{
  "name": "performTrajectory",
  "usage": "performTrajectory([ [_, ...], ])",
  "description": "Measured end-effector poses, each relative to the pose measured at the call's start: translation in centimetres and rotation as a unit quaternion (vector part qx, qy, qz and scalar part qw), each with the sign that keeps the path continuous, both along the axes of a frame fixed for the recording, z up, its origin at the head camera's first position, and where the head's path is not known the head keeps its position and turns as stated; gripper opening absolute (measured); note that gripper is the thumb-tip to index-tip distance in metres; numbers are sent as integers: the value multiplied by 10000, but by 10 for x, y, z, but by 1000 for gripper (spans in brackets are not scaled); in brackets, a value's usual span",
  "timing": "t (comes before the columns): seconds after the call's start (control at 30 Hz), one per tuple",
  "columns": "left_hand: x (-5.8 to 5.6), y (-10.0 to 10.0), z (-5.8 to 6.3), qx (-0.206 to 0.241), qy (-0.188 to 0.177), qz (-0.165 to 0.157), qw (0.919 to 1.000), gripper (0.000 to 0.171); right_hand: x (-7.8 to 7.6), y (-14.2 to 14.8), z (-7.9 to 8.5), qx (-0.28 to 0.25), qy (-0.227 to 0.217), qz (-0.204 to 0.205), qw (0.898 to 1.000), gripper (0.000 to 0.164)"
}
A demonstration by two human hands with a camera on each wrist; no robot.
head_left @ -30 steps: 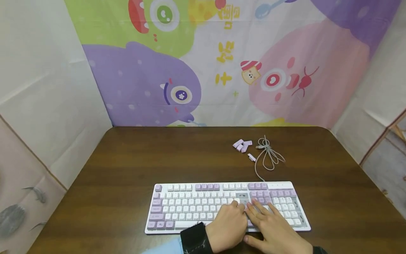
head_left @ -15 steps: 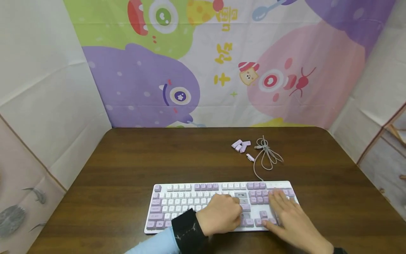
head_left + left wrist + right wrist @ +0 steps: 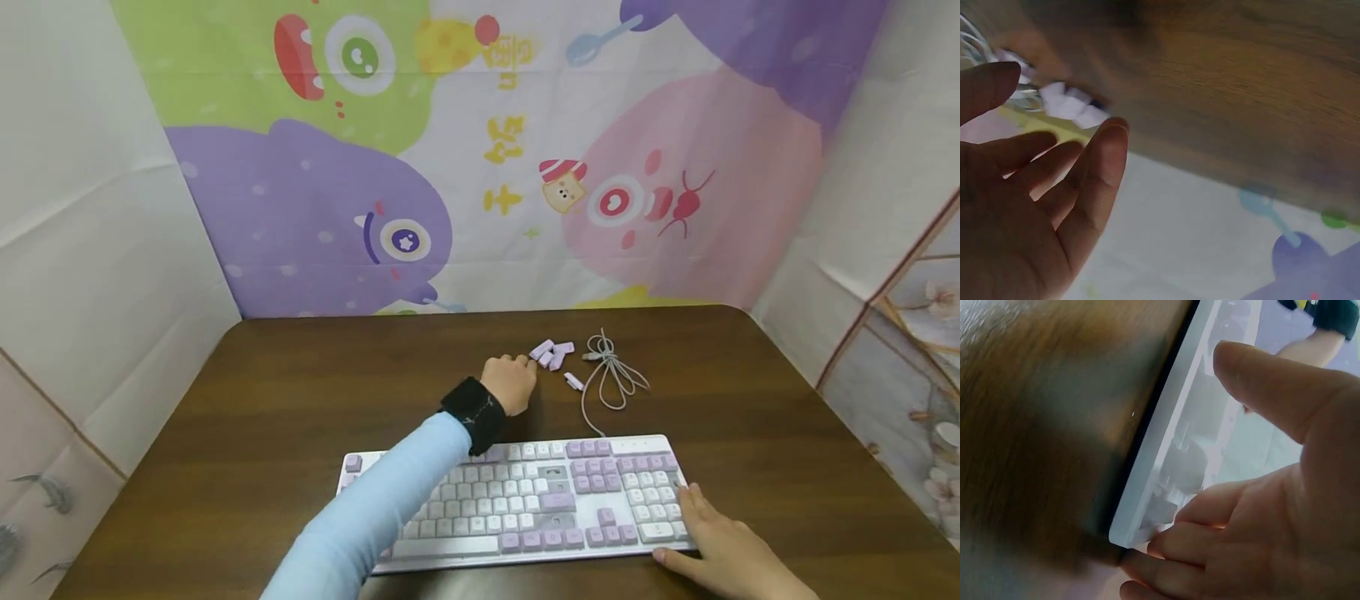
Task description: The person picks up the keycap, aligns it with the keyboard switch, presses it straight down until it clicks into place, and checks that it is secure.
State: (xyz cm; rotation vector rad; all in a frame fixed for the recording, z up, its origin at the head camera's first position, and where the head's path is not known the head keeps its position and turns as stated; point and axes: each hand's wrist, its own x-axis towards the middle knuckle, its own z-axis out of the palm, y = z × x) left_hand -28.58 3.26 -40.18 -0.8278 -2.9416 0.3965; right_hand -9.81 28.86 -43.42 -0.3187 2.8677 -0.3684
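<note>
A white and lilac keyboard lies on the table, with bare grey sockets among its keys. Beyond its back edge, my left hand reaches right beside a small heap of lilac keycaps. In the left wrist view its fingers are loosely bent and thumb and fingers stand apart, nothing between them. One more lilac keycap lies a little nearer. My right hand rests at the keyboard's right end, fingers extended along the side and thumb by the front corner.
A coiled pale cable lies right of the keycaps and runs to the keyboard's back edge. The brown table ends at a cartoon-printed cloth. My blue left sleeve crosses over the keyboard's left part.
My left hand has left the keys and moved forward to the heap of keycaps. My right hand has slid right, off the number keys to the keyboard's right end. The head view has shifted slightly.
</note>
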Motion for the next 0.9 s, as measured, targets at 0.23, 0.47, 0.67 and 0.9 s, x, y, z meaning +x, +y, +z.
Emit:
performTrajectory([
  [0.23, -33, 28, -25, 32, -33, 601, 9982, 55, 0, 7, 0, -287, -255, -68, 9992, 95],
  [0.47, -41, 30, -41, 52, 353, 400, 9986, 49, 1, 8, -2, -498, -447, -136, 9977, 96],
  [0.67, -41, 19, -44, 128, 320, 267, 9991, 43, 1, 5, -2, -316, -464, -240, 9981, 97],
  [0.9, -37, 5, -36, 595, 441, -275, 9969, 19, 1, 5, -1, -100, -319, -214, 9992, 96],
])
